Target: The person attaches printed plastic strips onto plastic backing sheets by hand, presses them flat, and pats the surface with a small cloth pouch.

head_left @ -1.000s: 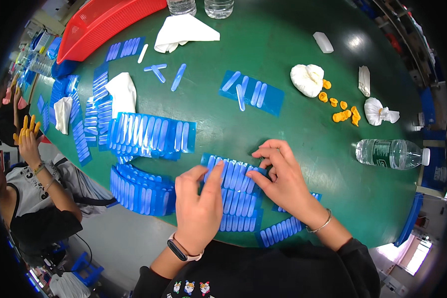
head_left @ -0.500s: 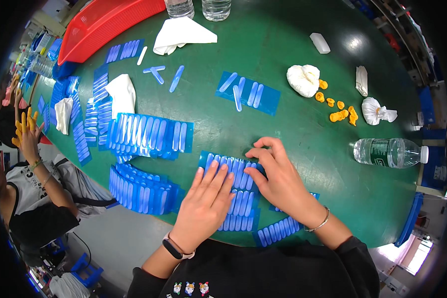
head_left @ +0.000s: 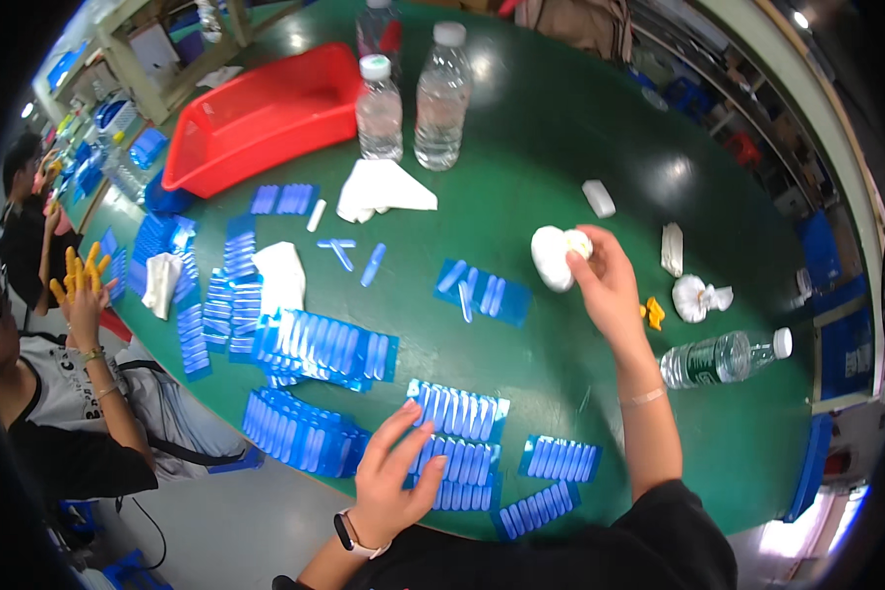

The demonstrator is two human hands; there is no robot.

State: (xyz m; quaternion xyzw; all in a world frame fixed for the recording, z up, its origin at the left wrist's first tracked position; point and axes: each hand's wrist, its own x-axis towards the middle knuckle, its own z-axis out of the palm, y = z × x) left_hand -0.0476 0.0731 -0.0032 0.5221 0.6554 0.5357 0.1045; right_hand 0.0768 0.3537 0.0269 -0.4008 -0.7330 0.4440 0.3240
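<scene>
In front of me lie stacked blue film sheets (head_left: 462,413) bearing rows of slim, rounded pale-blue sticks. My left hand (head_left: 395,474) is over their left edge, fingers spread and holding nothing. Farther right, my right hand (head_left: 608,280) pinches the side of a white cloth bundle (head_left: 551,261) on the table; the hand hides part of it. Small yellow-orange rubber finger covers (head_left: 654,314) lie beside my right wrist. A partly filled blue sheet (head_left: 482,292) with a few sticks, one askew, lies to the left of the bundle.
Thick piles of blue sheets (head_left: 300,433) stand at left, near white cloths (head_left: 281,278). A red tray (head_left: 265,118) and upright water bottles (head_left: 442,103) are at the back. Another bottle (head_left: 718,360) lies at right, by a tied white bundle (head_left: 696,299). A co-worker (head_left: 79,383) sits at left.
My right hand has left the blue sheets, reached forward and right, and taken hold of the white cloth bundle. My left hand has lifted off the sticks toward their left edge. The view has shifted.
</scene>
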